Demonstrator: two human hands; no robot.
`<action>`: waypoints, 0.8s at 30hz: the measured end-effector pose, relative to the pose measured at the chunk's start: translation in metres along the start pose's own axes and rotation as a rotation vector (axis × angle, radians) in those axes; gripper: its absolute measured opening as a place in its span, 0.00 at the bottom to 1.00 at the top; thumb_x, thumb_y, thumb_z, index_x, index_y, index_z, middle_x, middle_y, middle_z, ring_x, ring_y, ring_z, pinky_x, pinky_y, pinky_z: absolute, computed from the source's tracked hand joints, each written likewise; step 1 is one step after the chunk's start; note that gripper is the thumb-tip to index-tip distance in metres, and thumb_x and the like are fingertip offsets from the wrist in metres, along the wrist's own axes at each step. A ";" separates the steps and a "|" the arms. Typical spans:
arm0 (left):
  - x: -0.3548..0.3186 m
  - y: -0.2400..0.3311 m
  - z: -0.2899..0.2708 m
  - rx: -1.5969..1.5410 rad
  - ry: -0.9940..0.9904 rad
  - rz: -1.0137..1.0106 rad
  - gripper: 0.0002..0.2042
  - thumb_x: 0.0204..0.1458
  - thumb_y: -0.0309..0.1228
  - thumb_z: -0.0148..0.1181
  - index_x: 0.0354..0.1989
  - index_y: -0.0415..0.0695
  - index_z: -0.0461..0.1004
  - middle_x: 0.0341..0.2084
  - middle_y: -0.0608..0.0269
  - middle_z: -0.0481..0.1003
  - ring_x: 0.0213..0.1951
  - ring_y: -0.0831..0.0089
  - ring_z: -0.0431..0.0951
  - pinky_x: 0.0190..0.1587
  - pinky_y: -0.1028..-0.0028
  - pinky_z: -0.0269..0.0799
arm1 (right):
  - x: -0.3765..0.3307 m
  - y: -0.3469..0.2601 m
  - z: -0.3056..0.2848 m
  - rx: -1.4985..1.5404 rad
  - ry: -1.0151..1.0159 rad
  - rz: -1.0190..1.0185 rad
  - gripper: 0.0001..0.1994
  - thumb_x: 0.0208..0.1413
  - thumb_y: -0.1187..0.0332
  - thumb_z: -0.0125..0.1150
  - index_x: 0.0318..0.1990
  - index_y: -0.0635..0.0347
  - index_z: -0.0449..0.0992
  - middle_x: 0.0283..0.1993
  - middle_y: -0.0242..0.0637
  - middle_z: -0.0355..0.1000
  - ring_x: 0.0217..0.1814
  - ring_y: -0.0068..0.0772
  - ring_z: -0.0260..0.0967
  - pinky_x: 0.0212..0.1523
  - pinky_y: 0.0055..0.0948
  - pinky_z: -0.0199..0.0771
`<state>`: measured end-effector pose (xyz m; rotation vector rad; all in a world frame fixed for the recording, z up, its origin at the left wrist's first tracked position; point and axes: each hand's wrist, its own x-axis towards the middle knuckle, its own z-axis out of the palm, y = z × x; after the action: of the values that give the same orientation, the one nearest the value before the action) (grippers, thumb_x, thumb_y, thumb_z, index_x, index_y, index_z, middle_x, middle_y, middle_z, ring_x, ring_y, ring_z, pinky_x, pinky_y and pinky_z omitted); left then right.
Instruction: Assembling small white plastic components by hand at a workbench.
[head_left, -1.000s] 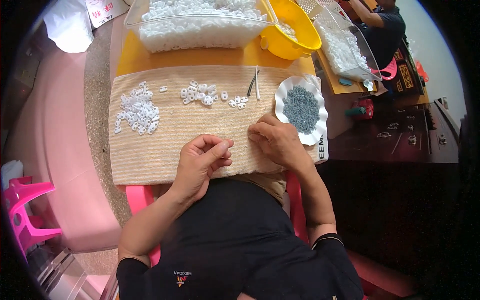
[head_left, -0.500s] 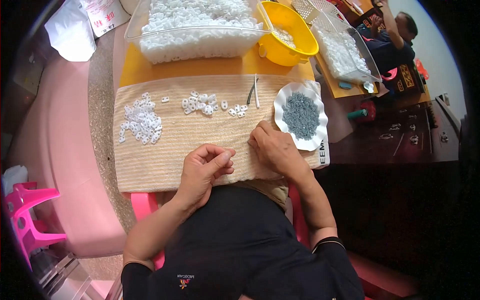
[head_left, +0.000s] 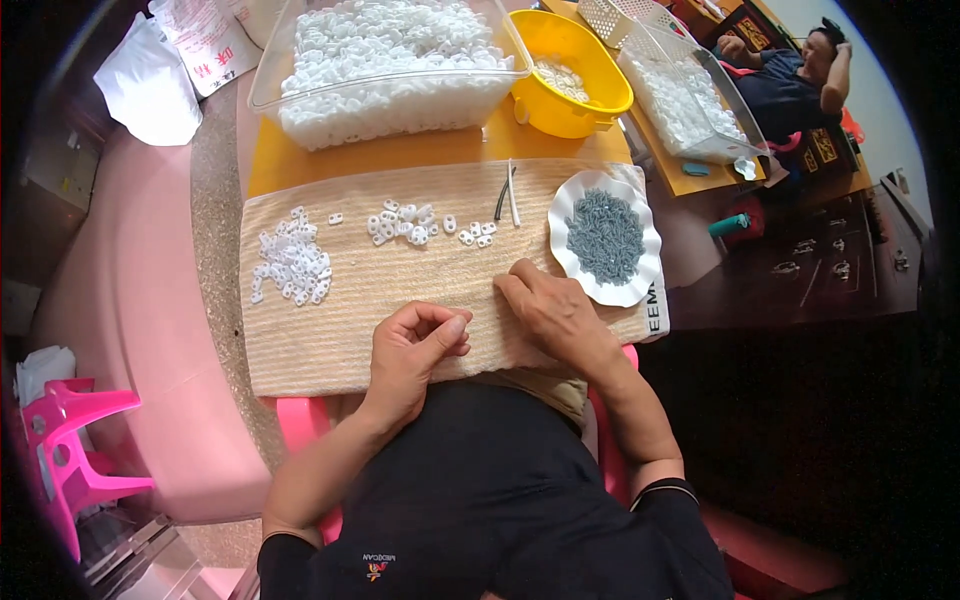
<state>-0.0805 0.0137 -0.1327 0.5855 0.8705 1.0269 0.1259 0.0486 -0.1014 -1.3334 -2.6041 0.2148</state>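
My left hand [head_left: 420, 348] is closed in a pinch above the near part of a striped beige cloth [head_left: 400, 275]. Whatever its fingertips hold, if anything, is too small to make out. Bent fingers of my right hand [head_left: 556, 312] press together low at the cloth, their tips partly hidden. Close by that hand stands a white wavy-rimmed dish [head_left: 563, 262] full of small grey pins [head_left: 605, 237]. Across the cloth lie a big pile of white two-hole plastic pieces [head_left: 293, 262], a smaller group of such pieces [head_left: 404, 223] and a few more pieces [head_left: 478, 235].
Beyond the cloth are a large clear bin [head_left: 390, 108] of white pieces and a yellow basin [head_left: 570, 118]. Two thin strips [head_left: 513, 195], black and white, lie near the dish. Another person [head_left: 800, 85] sits at the far right. Pink stools [head_left: 85, 450] stand left.
The view has shifted slightly, so the table sits a little lower. My hands hold nearly the same pose. The other person's arm has moved to their head.
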 end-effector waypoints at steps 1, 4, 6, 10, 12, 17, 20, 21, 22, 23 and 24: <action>0.000 0.001 0.000 0.005 0.000 -0.001 0.06 0.54 0.26 0.60 0.36 0.38 0.73 0.37 0.57 0.77 0.33 0.78 0.76 0.39 0.76 0.77 | -0.002 0.000 0.000 0.003 0.003 0.002 0.08 0.50 0.76 0.51 0.39 0.62 0.69 0.32 0.42 0.66 0.33 0.42 0.71 0.31 0.34 0.74; 0.002 0.005 0.004 0.120 -0.013 0.059 0.05 0.54 0.25 0.60 0.36 0.37 0.74 0.34 0.59 0.77 0.32 0.79 0.76 0.38 0.78 0.76 | -0.007 0.002 0.001 0.086 0.041 0.063 0.08 0.49 0.77 0.51 0.39 0.62 0.69 0.34 0.42 0.67 0.33 0.46 0.71 0.32 0.36 0.74; 0.003 0.009 0.009 0.377 -0.013 0.176 0.04 0.54 0.25 0.60 0.36 0.38 0.75 0.33 0.62 0.77 0.31 0.81 0.75 0.36 0.80 0.74 | -0.008 0.004 0.003 0.212 0.137 0.037 0.08 0.48 0.79 0.54 0.38 0.62 0.70 0.34 0.43 0.68 0.34 0.49 0.71 0.32 0.38 0.73; 0.021 0.019 0.019 0.700 -0.004 0.297 0.07 0.51 0.25 0.63 0.37 0.39 0.76 0.31 0.61 0.78 0.31 0.76 0.77 0.35 0.77 0.73 | -0.011 0.008 0.008 0.357 0.215 0.049 0.07 0.48 0.80 0.57 0.36 0.63 0.70 0.33 0.44 0.70 0.34 0.49 0.71 0.33 0.38 0.73; 0.041 0.023 0.020 1.105 -0.042 0.755 0.09 0.47 0.26 0.63 0.37 0.40 0.76 0.30 0.56 0.76 0.31 0.64 0.77 0.35 0.71 0.73 | -0.011 0.006 0.007 0.484 0.261 0.057 0.06 0.48 0.80 0.59 0.34 0.65 0.70 0.31 0.45 0.71 0.33 0.48 0.72 0.33 0.36 0.72; 0.072 0.027 0.030 1.472 -0.032 0.903 0.05 0.47 0.28 0.61 0.31 0.42 0.74 0.30 0.57 0.71 0.36 0.58 0.72 0.36 0.63 0.71 | -0.015 0.009 0.005 0.573 0.257 0.054 0.06 0.48 0.81 0.59 0.34 0.64 0.71 0.32 0.44 0.72 0.34 0.47 0.72 0.34 0.35 0.71; 0.086 0.022 0.029 1.648 -0.007 0.905 0.05 0.48 0.31 0.61 0.31 0.45 0.74 0.28 0.59 0.71 0.33 0.58 0.72 0.34 0.62 0.71 | -0.017 0.011 0.005 0.612 0.264 0.044 0.07 0.48 0.81 0.59 0.34 0.64 0.71 0.32 0.44 0.71 0.34 0.47 0.72 0.34 0.35 0.71; 0.088 0.021 0.030 1.652 -0.010 0.903 0.05 0.48 0.31 0.61 0.31 0.45 0.74 0.28 0.59 0.71 0.33 0.58 0.72 0.34 0.62 0.71 | -0.017 0.011 0.005 0.621 0.262 0.046 0.07 0.47 0.82 0.59 0.34 0.64 0.71 0.32 0.44 0.71 0.34 0.46 0.72 0.34 0.35 0.71; 0.091 0.020 0.031 1.667 -0.002 0.898 0.05 0.48 0.30 0.59 0.27 0.43 0.73 0.27 0.57 0.71 0.33 0.58 0.72 0.34 0.61 0.71 | -0.017 0.012 0.005 0.624 0.265 0.049 0.07 0.47 0.82 0.59 0.34 0.64 0.71 0.32 0.44 0.71 0.34 0.46 0.72 0.34 0.35 0.71; 0.093 0.020 0.032 1.683 0.008 0.894 0.06 0.48 0.29 0.57 0.24 0.41 0.72 0.27 0.55 0.71 0.34 0.58 0.72 0.34 0.60 0.71 | -0.017 0.013 0.006 0.634 0.262 0.046 0.07 0.47 0.82 0.59 0.34 0.64 0.71 0.32 0.44 0.71 0.34 0.46 0.72 0.34 0.35 0.71; 0.094 0.020 0.033 1.687 0.004 0.892 0.06 0.48 0.29 0.57 0.24 0.41 0.72 0.27 0.55 0.71 0.34 0.58 0.72 0.34 0.60 0.71 | -0.017 0.014 0.007 0.644 0.260 0.043 0.07 0.47 0.82 0.59 0.34 0.64 0.71 0.32 0.44 0.71 0.34 0.46 0.72 0.35 0.35 0.71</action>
<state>-0.0395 0.1066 -0.1308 2.5487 1.4159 0.8135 0.1450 0.0422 -0.1129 -1.0878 -2.0303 0.7552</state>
